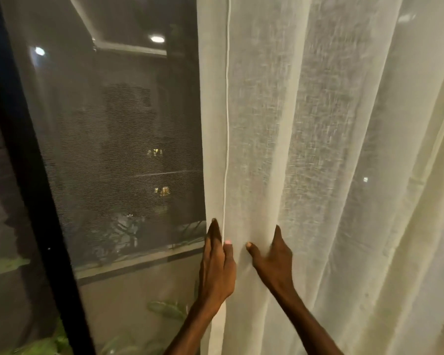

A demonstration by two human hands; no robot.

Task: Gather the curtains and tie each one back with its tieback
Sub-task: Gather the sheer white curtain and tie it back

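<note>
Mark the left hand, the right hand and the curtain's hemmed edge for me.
left hand [217, 265]: head view, back of the hand.
right hand [273, 262]: head view, back of the hand.
curtain's hemmed edge [213, 124]: head view, hem strip left of the seam.

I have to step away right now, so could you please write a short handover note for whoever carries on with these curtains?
Left hand: on the hemmed left edge of the cream sheer curtain, thumb in front, fingers behind.
Right hand: pinching a fold just to its right.
Curtain hangs loose in folds; the window screen is uncovered to the left.
Done: gathering barely begun.
Left: bunch the curtain and tie it; no tieback in view.
</note>
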